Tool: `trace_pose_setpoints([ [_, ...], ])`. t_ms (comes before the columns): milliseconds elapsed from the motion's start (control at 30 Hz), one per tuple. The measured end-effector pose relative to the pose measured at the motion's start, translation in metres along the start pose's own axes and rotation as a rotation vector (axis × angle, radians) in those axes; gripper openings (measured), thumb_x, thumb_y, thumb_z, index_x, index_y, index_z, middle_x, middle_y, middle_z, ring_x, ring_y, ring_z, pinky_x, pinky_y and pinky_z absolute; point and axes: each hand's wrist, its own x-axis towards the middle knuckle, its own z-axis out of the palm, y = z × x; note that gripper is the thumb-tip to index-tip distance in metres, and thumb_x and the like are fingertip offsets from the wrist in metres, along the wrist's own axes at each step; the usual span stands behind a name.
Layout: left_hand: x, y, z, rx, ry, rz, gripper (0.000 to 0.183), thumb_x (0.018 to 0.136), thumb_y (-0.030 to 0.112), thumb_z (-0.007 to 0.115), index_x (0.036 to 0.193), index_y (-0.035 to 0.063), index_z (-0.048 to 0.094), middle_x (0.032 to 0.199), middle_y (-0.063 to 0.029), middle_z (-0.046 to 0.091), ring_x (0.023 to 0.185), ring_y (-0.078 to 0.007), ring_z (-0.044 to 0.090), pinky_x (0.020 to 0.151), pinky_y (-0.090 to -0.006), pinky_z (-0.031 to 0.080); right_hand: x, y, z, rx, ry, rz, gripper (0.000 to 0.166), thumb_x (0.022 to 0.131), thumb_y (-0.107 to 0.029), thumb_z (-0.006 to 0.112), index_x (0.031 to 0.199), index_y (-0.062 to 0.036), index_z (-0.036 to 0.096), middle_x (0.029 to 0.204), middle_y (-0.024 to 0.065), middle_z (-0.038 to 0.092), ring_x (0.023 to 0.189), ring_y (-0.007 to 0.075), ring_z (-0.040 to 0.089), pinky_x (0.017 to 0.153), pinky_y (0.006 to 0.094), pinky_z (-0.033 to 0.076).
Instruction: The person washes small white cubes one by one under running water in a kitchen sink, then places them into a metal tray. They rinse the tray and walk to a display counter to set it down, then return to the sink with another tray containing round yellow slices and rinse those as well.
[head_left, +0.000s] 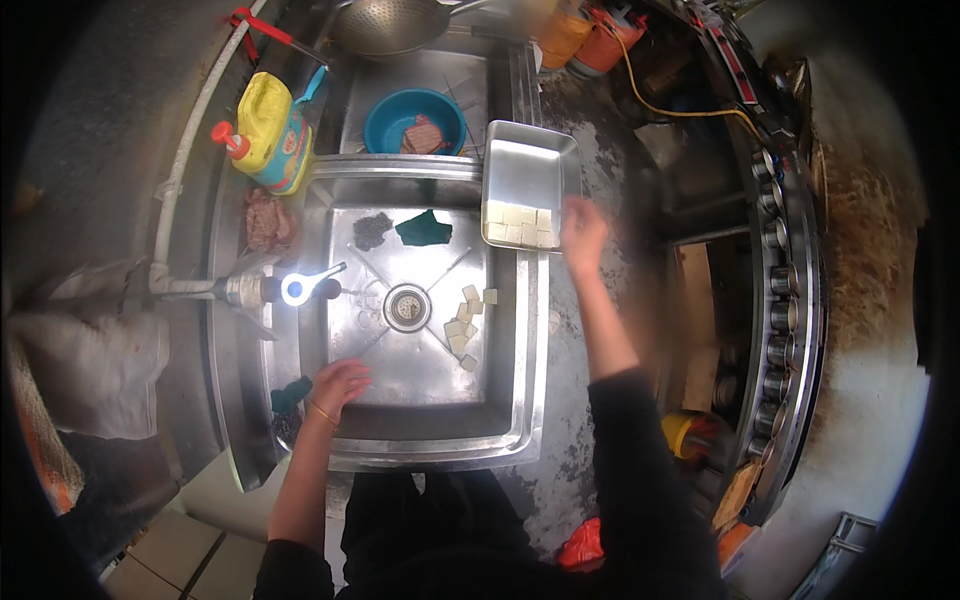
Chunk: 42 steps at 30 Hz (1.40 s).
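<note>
My right hand (583, 231) is at the right side of a rectangular metal tray (525, 161), its fingers against the rim; whether they grip it is hard to tell. Pale square blocks (521, 225) fill the tray's near end. The tray lies across the right edge of a stainless steel sink (360, 382). More pale blocks (461, 330) lie loose on the sink floor, right of the drain (407, 308). My left hand (341, 386) hangs over the sink's near left part with nothing in it, fingers apart. A green scouring pad (424, 228) and a steel wool scrubber (372, 231) lie at the sink's far side.
A faucet (300, 289) reaches over the sink from the left. On the left ledge stand a yellow jug with a red pump (270, 135) and a second green pad (291, 395). Beyond, a blue basin (386, 112) sits in another sink, near a perforated metal bowl (390, 26).
</note>
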Motion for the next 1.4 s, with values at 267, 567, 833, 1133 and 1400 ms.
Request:
trace_pose_setpoints([
  [267, 0.013, -0.018, 0.014, 0.037, -0.013, -0.053, 0.023, 0.081, 0.018, 0.051, 0.099, 0.0045, 0.054, 0.089, -0.0081, 0.06, 0.074, -0.0168, 0.06, 0.062, -0.024, 0.047, -0.185, -0.016, 0.057, 0.255, -0.503, 0.1, 0.011, 0.067, 0.003, 0.055, 0.077, -0.0007, 0.06, 0.075, 0.0115, 0.058, 0.058, 0.0158, 0.057, 0.049, 0.0246, 0.046],
  [567, 0.012, -0.031, 0.03, 0.046, -0.015, -0.106, 0.022, 0.08, 0.009, 0.049, 0.101, 0.0035, 0.053, 0.09, -0.0082, 0.059, 0.074, -0.017, 0.06, 0.063, -0.024, 0.048, -0.045, 0.018, -0.003, 0.132, -0.293, 0.1, 0.009, 0.069, 0.004, 0.06, 0.074, -0.0025, 0.059, 0.076, 0.0062, 0.056, 0.059, 0.0098, 0.053, 0.047, 0.0211, 0.045],
  [833, 0.019, -0.036, 0.051, 0.054, -0.005, -0.114, 0.023, 0.078, 0.006, 0.054, 0.101, 0.003, 0.053, 0.089, -0.0088, 0.06, 0.074, -0.0173, 0.06, 0.063, -0.0223, 0.048, 0.023, 0.055, -0.008, -0.242, -0.721, -0.007, 0.01, 0.063, 0.005, 0.061, 0.072, 0.0038, 0.058, 0.071, 0.0167, 0.056, 0.064, 0.0252, 0.057, 0.059, 0.0318, 0.045],
  [1133, 0.018, -0.029, 0.065, 0.099, 0.023, -0.126, 0.023, 0.078, 0.005, 0.051, 0.102, 0.0044, 0.053, 0.089, -0.007, 0.059, 0.076, -0.0159, 0.059, 0.066, -0.0235, 0.047, 0.031, 0.048, 0.007, -0.426, -0.838, 0.058, 0.014, 0.062, -0.001, 0.065, 0.064, 0.0041, 0.052, 0.069, 0.0192, 0.056, 0.068, 0.0301, 0.057, 0.061, 0.0353, 0.045],
  [1400, 0.01, -0.028, 0.06, 0.056, 0.024, -0.079, 0.023, 0.078, 0.006, 0.053, 0.101, 0.0045, 0.053, 0.09, -0.0084, 0.059, 0.076, -0.0161, 0.059, 0.066, -0.0235, 0.047, 0.023, 0.024, -0.026, -0.151, -0.41, 0.123, 0.011, 0.067, 0.001, 0.061, 0.063, 0.0006, 0.051, 0.061, 0.0116, 0.057, 0.06, 0.0198, 0.058, 0.055, 0.0285, 0.044],
])
